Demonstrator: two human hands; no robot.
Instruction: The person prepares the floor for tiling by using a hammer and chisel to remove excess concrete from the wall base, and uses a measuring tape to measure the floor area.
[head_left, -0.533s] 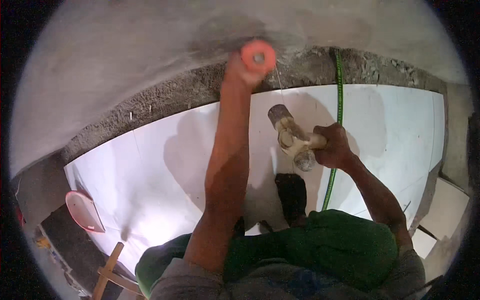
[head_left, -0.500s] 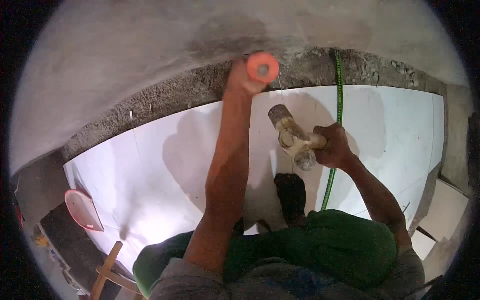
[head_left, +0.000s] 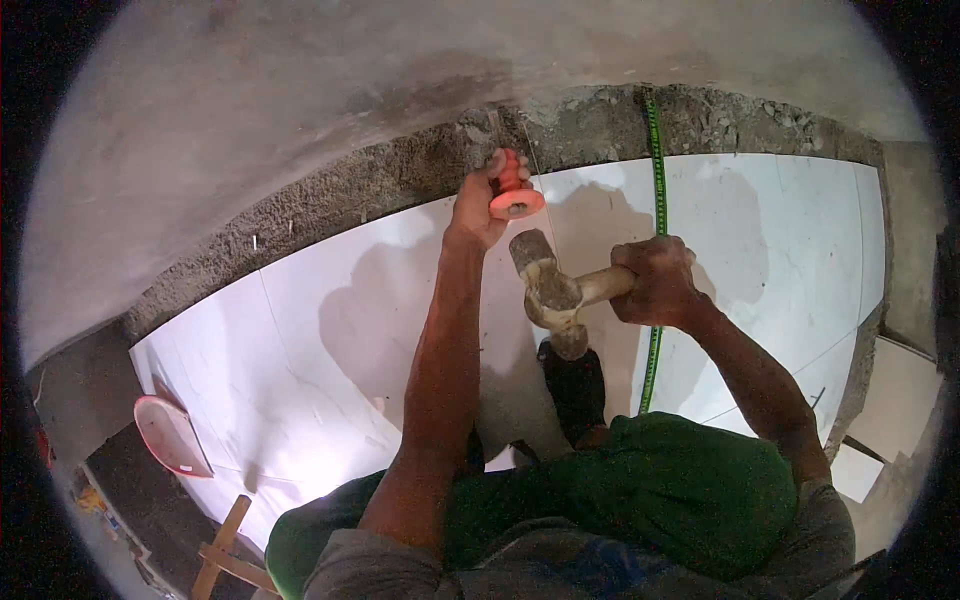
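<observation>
My left hand (head_left: 482, 200) is wrapped round the red grip of a chisel (head_left: 516, 204) with a round hand guard. Its blade points away from me, at the rough strip between tiles and wall; whether the tip touches cannot be made out. In my right hand (head_left: 656, 283) is the wooden handle of a hammer (head_left: 552, 296). The worn, pale-smeared hammer head hangs just nearer to me than the chisel's guard, apart from it. A green tape measure strip (head_left: 654, 190) runs from the wall across the tiles, passing under my right hand.
White floor tiles (head_left: 790, 250) spread around my feet, bordered by a rough mortar strip (head_left: 590, 130) along the grey wall (head_left: 300, 90). On the left lie a red-rimmed dustpan-like scoop (head_left: 175, 437) and a wooden frame piece (head_left: 222, 545). Loose tiles (head_left: 888, 410) lie at the right.
The chisel has tilted so its grip shows, and its guard has come nearer to me. The hammer head has shifted slightly left. The whole view has moved a little.
</observation>
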